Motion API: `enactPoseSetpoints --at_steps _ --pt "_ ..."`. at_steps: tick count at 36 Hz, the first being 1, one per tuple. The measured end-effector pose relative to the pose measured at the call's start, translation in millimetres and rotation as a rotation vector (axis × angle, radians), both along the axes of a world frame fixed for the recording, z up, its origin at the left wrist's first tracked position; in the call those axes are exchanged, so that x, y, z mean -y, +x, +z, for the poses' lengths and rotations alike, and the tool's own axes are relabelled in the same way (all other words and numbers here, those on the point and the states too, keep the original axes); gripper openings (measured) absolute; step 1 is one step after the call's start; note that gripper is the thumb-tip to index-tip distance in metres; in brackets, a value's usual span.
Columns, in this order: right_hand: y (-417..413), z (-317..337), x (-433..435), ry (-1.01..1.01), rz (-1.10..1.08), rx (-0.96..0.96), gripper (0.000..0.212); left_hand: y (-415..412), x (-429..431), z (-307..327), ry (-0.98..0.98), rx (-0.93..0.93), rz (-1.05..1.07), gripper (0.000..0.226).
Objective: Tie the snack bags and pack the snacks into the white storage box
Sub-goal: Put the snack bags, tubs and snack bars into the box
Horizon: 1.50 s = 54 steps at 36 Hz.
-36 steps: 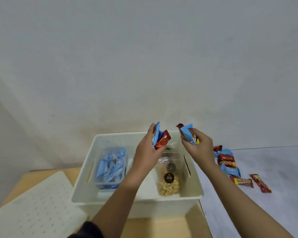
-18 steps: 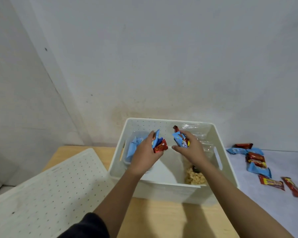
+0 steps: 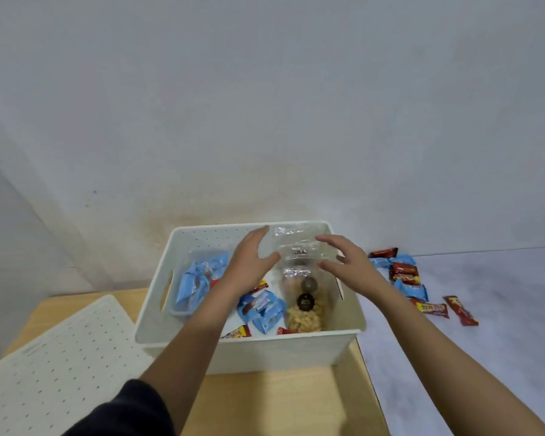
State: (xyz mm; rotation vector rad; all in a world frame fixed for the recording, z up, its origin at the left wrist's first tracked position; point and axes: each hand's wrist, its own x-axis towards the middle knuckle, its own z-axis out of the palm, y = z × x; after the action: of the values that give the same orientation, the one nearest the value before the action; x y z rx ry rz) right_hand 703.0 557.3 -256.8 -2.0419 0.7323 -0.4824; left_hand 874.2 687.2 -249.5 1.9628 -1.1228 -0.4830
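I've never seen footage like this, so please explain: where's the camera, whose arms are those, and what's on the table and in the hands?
No machine here: a person works bare-handed, and the single camera sits on their head, looking forward and down, so the arms are the wearer's own. The left hand and right hand are open, holding nothing, either side of the top of a clear plastic bag of pale snack pieces. That bag stands in a white plastic storage box with dotted walls, with loose blue and red snack packets and a clear tub of blue packets. The box sits on a wooden table beside a white perforated lid. More red and blue packets lie on the pale grey surface to the right.
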Motion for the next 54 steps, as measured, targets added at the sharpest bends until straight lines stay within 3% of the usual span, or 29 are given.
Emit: enactPoseSetpoints --at_steps 6,10,17,20,25,29,45,54 --pt "-95.3 -7.4 67.3 -0.022 -0.179 0.014 0.043 -84.2 85.8 17.9 -0.193 -0.007 -0.044 0.049" --pt "-164.3 -32.7 112.4 0.029 -0.27 -0.042 0.044 -154.3 143.7 1.1 -0.214 -0.026 -0.079 0.044" --pt "-261.2 -104.6 157.7 0.074 -0.328 -0.245 0.066 -230.1 204.4 -110.7 0.013 -0.078 -0.113 0.055" --pt "-278.0 -137.0 162.3 0.003 -0.242 -0.273 0.079 -240.8 214.1 -162.3 0.199 0.003 -0.041 0.062" --pt "-271.7 -193.6 176.6 -0.196 -0.195 -0.491 0.103 -241.4 237.4 -209.3 0.273 0.206 0.007 0.063" --pt "-248.1 -217.0 188.0 -0.304 -0.2 -0.503 0.112 -222.7 265.0 -219.2 0.252 0.399 -0.066 0.06" --pt "-166.6 -244.5 249.5 -0.51 -0.095 -0.359 0.082 -162.1 310.1 -236.0 0.19 0.696 -0.071 0.049" --pt "-156.7 -246.9 280.5 -0.502 -0.099 -0.298 0.065 -159.7 323.1 -236.2 0.1 0.653 -0.071 0.036"
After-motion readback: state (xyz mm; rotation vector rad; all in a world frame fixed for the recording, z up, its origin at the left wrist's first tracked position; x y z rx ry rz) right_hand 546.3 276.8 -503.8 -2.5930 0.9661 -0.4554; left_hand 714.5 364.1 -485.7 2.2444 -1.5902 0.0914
